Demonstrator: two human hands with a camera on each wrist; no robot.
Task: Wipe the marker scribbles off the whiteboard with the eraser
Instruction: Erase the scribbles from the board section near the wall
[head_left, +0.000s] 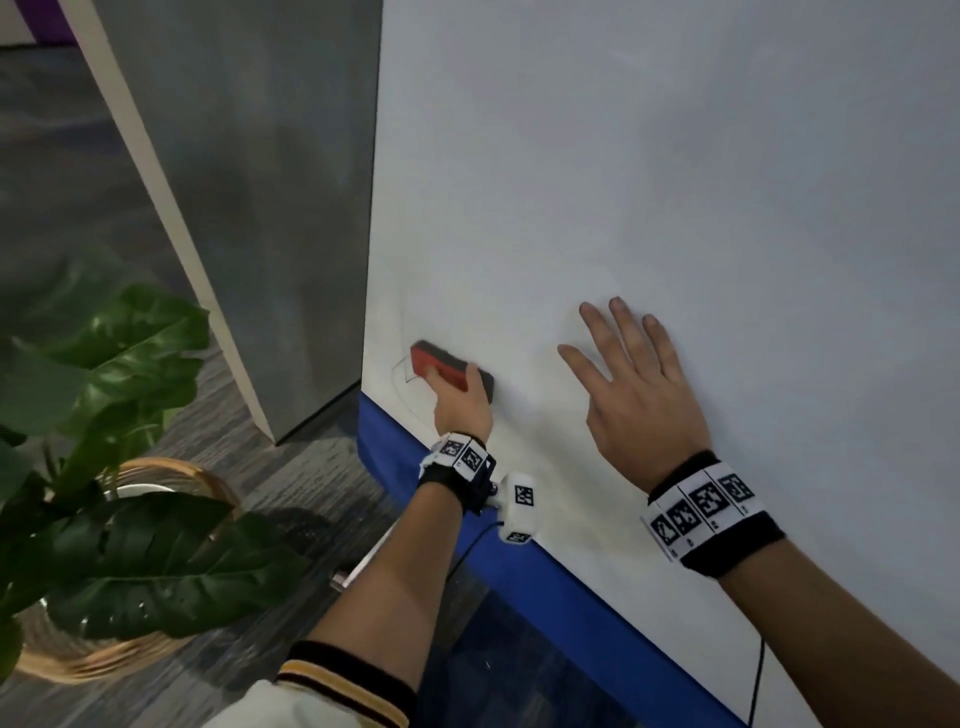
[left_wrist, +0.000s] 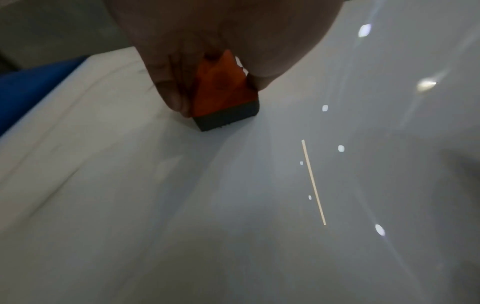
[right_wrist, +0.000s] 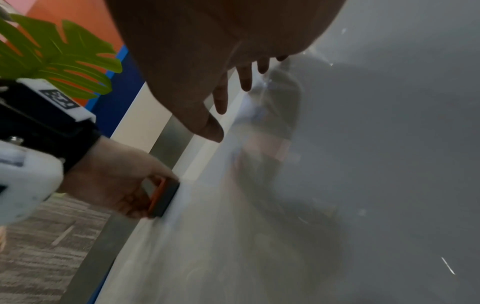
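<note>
Eraser (head_left: 451, 372) sat pressed to whiteboard (head_left: 675, 182) near its lower left corner, gripped across its short sides by left hand (head_left: 461, 404); long axis ran along the board's bottom edge. Remaining scribbles (head_left: 402, 371) lay just leftward. Right hand (head_left: 636, 395) rested flat, fingers spread, farther off

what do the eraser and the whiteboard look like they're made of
Eraser: apparently a hard orange-red plastic back, smooth and matte, over a dark pad that looks like felt or foam, judging by its dull, slightly fuzzy edge. Whiteboard: a glossy coated surface, since it mirrors ceiling lights; what lies beneath cannot be told.
</note>
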